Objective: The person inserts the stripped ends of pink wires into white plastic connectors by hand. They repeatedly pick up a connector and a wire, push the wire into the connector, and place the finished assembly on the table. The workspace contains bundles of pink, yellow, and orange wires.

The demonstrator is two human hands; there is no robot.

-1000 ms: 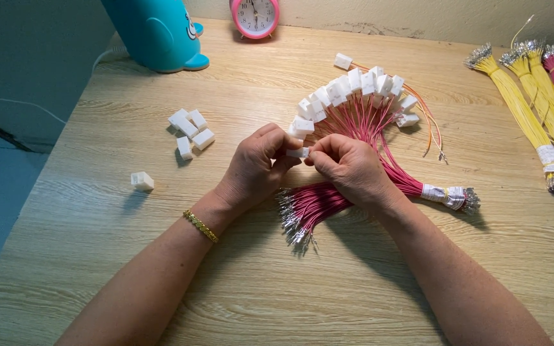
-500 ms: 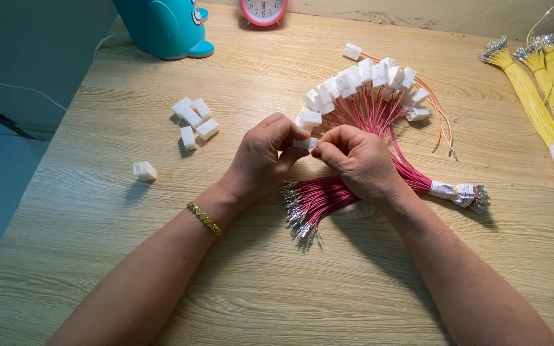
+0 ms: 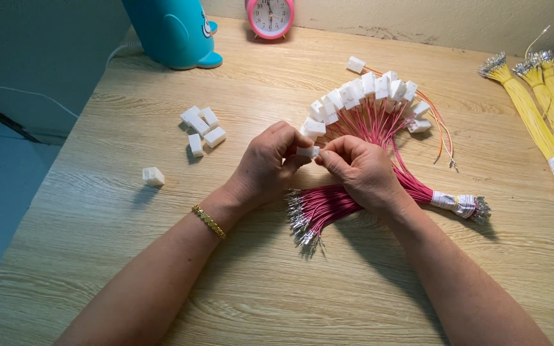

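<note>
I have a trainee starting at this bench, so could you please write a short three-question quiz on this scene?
1. True or false: both hands hold one white connector.
2. Which wires lie under the hands: A yellow, B pink, C blue?
3. How many loose connectors lie left of the hands?

Key:
1. True: left hand and right hand pinch it.
2. B, the pink wires; the yellow wires lie far right.
3. Five: four grouped, one connector apart.

Clock (image 3: 270, 17): its top is cut off by your upper frame edge.
Blue container (image 3: 168, 29): likewise cropped above.
Connector (image 3: 307, 152): your fingertips hide most of it.
</note>
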